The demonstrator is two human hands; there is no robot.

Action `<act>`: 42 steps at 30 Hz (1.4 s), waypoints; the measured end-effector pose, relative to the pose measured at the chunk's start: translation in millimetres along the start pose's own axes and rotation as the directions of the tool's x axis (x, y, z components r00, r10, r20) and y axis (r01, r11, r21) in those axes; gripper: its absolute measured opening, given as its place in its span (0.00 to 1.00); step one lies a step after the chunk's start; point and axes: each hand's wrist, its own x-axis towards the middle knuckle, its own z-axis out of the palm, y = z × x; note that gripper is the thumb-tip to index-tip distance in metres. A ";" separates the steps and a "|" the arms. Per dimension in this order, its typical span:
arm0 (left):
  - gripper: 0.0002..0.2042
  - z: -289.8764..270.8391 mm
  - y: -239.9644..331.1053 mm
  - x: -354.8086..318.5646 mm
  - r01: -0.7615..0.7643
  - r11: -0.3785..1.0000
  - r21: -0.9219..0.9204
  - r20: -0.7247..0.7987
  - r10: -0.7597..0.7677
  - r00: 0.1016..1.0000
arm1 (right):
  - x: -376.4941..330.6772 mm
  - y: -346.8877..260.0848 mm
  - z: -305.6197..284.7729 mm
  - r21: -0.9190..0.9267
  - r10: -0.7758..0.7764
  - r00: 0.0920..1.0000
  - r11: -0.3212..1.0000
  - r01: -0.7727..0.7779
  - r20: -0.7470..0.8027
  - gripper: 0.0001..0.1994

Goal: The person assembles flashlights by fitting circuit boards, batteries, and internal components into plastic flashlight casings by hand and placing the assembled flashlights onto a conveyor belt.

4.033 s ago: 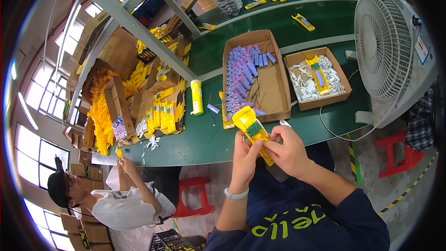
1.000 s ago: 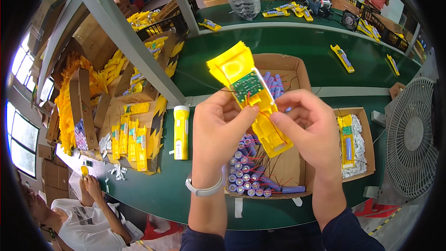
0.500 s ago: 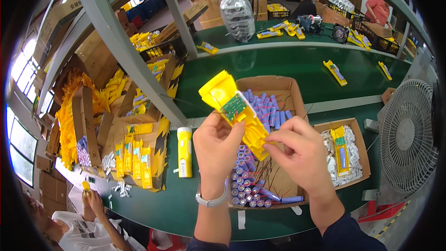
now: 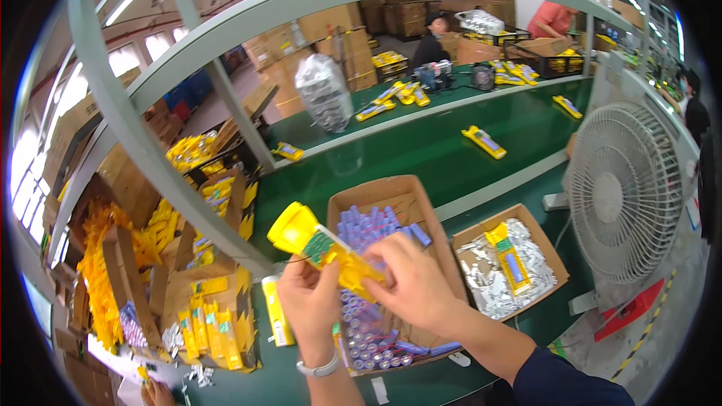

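Two hands are in the middle, a left hand [image 4: 310,302] and a right hand [image 4: 415,286], and together they hold one yellow flashlight [image 4: 320,246]. Two open cardboard boxes stand on the green table [image 4: 421,158]: one box of purple batteries [image 4: 376,203], too many to count, and one box of silver parts [image 4: 502,267] with one yellow piece on top. One white fan [image 4: 624,192] stands at the right. One more flashlight [image 4: 277,322] lies beside the battery box. On the far belt I count at least four yellow flashlights.
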 end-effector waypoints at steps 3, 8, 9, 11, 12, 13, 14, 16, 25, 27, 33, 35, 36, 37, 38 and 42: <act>0.10 -0.8 9.6 -6.9 0.008 1.000 -0.022 0.023 -0.008 1.000 | 2.3 4.5 2.3 0.089 -0.006 0.995 0.996 0.015 -0.099 0.14; 0.09 -0.4 8.6 -7.0 0.023 0.999 0.029 0.087 -0.025 0.996 | 5.1 15.1 -3.1 0.111 -0.037 0.994 0.993 0.026 0.104 0.11; 0.10 -1.3 9.2 -7.1 0.059 0.998 -0.002 0.097 -0.058 0.994 | 5.2 12.8 -6.2 0.110 -0.045 0.995 0.993 0.035 0.093 0.10; 0.11 -3.2 12.0 -7.0 0.106 0.994 -0.022 0.141 -0.102 0.985 | 6.4 14.0 -6.3 0.087 -0.101 0.995 0.991 0.100 0.012 0.10; 0.11 -1.1 8.6 -7.7 0.112 0.993 -0.027 0.141 -0.107 0.984 | 6.3 14.6 -5.8 0.075 -0.166 0.984 0.982 0.171 -0.064 0.09; 0.10 1.3 5.3 -8.5 0.061 0.997 -0.039 0.109 -0.056 0.992 | 6.2 12.0 -9.0 0.081 -0.142 0.989 0.986 0.146 -0.046 0.09; 0.09 3.1 2.8 -9.3 0.009 0.999 -0.048 0.074 -0.006 0.997 | 6.8 10.7 -11.5 0.080 -0.139 0.990 0.987 0.142 -0.038 0.09; 0.09 2.5 4.7 -9.9 0.021 0.999 -0.033 0.056 -0.019 0.998 | 8.7 8.2 -13.4 0.112 -0.103 0.994 0.989 0.100 0.022 0.09; 0.12 2.7 9.8 -12.7 0.036 0.999 -0.039 0.103 -0.032 0.994 | 11.0 4.0 -20.4 0.093 0.002 0.991 0.996 -0.014 0.135 0.11; 0.14 2.6 11.4 -13.0 0.028 0.999 -0.024 0.114 -0.025 0.993 | 10.6 3.4 -19.3 0.057 0.006 0.991 0.998 -0.013 0.134 0.11; 0.14 2.9 20.3 -16.6 0.059 0.995 -0.082 0.059 -0.055 0.997 | 8.2 -3.9 -14.1 0.203 0.135 0.976 0.965 -0.168 0.169 0.10; 0.14 -1.1 20.0 -12.0 0.110 0.991 -0.075 0.154 -0.097 0.983 | 9.7 -2.2 -17.2 0.295 0.195 0.957 0.921 -0.255 0.216 0.09; 0.15 0.5 20.3 -9.8 0.119 0.991 -0.067 0.199 -0.104 0.975 | 9.0 0.9 -18.5 0.347 0.240 0.943 0.885 -0.310 0.228 0.09; 0.16 -1.7 20.2 -8.9 0.141 0.988 -0.060 0.221 -0.125 0.967 | 9.3 1.7 -20.0 0.309 0.249 0.939 0.897 -0.316 0.238 0.09; 0.17 -4.0 20.6 -8.3 0.164 0.985 -0.052 0.243 -0.146 0.959 | 10.0 1.6 -21.4 0.270 0.256 0.934 0.908 -0.321 0.248 0.09; 0.16 -4.7 17.1 -5.2 0.193 0.981 0.012 0.241 -0.190 0.952 | 10.0 6.2 -16.0 0.242 0.270 0.923 0.910 -0.337 0.273 0.09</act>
